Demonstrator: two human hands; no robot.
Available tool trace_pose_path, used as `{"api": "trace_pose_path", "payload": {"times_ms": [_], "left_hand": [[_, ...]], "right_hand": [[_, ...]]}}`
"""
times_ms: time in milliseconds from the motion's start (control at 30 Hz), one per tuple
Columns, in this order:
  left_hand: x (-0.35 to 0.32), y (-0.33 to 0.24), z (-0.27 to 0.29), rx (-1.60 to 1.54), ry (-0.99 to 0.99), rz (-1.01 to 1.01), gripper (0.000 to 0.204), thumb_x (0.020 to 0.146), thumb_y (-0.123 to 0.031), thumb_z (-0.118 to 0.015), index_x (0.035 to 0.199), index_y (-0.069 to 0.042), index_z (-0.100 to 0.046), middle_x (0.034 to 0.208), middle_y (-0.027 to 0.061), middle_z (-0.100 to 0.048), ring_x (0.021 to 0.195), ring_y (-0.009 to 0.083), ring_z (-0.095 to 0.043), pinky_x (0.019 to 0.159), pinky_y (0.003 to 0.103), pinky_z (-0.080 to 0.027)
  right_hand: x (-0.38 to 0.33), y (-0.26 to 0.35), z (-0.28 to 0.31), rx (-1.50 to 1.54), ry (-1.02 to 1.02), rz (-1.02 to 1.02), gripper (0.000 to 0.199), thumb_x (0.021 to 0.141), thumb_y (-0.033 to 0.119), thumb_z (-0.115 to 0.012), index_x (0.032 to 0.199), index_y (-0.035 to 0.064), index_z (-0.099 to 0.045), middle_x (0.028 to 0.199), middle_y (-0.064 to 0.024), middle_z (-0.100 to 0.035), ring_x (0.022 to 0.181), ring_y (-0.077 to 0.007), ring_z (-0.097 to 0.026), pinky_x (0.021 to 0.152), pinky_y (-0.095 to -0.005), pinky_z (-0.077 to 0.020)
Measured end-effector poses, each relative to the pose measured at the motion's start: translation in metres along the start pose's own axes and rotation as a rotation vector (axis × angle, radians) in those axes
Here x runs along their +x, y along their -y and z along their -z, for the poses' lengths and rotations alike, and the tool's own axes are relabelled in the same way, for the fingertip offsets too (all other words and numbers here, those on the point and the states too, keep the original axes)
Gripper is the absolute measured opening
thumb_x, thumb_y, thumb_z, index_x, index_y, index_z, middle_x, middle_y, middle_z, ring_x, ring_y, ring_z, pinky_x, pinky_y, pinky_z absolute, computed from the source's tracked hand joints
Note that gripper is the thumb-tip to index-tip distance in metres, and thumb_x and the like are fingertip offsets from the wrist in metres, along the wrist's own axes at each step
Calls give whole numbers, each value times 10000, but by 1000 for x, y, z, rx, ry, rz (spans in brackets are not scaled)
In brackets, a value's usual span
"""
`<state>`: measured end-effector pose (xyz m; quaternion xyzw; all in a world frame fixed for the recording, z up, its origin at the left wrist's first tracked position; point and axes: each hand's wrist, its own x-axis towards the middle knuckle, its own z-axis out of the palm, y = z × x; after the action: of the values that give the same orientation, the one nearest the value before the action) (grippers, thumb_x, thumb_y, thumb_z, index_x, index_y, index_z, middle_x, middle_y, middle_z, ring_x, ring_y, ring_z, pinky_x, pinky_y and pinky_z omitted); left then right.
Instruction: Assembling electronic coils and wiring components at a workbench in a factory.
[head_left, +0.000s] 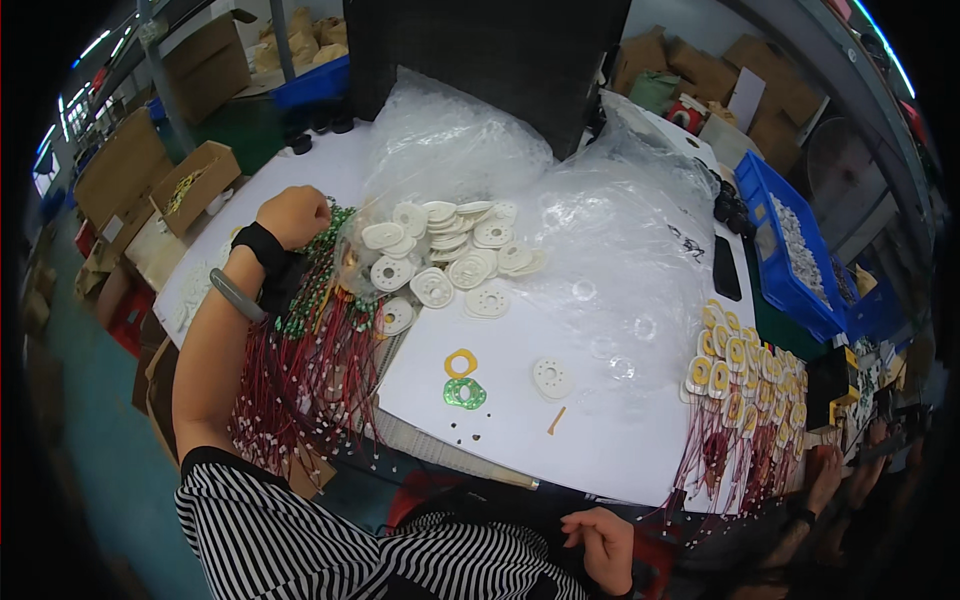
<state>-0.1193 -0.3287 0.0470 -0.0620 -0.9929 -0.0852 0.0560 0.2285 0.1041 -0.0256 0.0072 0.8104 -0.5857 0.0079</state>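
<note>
My left hand (295,216) is closed, fingers curled down at the far end of a heap of small green circuit boards (318,262) with dark red wires; whatever it may hold is hidden. Loosely bent, my right hand (602,546) is at the near table edge with its fingers somewhat apart and nothing visible in it. Between them on the white tabletop (500,430) lie a yellow ring-shaped piece (460,363), a green board (464,393) touching or nearly touching it, and a white oval disc (553,378) with holes. A thin tan stick (556,421) and several tiny dark bits (476,437) lie nearby.
White oval discs (468,268) are piled beyond, beside clear plastic bags (620,250). Yellow-and-white wired pieces (738,365) lie in rows at the right edge. Further right stand a blue bin (795,250) and another person's hand (825,478). Cardboard boxes (195,185) stand left.
</note>
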Motion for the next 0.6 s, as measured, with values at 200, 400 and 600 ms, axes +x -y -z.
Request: {"api": "trace_pose_path", "payload": {"times_ms": [200, 400, 600], "left_hand": [[-34, 1, -20, 150, 117, 54, 364, 663, -372, -800, 856, -78, -705, 900, 141, -683, 879, 292, -657, 744, 418, -523], [-37, 13, -29, -28, -108, 33, 300, 672, -269, -805, 784, -54, -629, 770, 116, -634, 750, 325, -626, 691, 418, -510], [-46, 9, -4, -484, -124, 160, 233, 763, -152, -740, 827, -35, -549, 724, 93, -650, 641, 195, -599, 584, 312, -469]], "right_hand": [[5, 4, -4, -30, 42, 35, 213, 950, -28, -457, 986, -3, -664, 824, -93, -644, 640, -142, -589, 600, -251, -476], [-6, 0, -1, -24, 43, 50, 215, 948, -29, -459, 1001, 8, -664, 837, -83, -641, 639, -142, -592, 607, -245, -477], [-17, -9, 4, -31, 43, 4, 237, 938, -53, -442, 989, -12, -670, 829, -90, -649, 646, -135, -613, 606, -242, -495]]}}
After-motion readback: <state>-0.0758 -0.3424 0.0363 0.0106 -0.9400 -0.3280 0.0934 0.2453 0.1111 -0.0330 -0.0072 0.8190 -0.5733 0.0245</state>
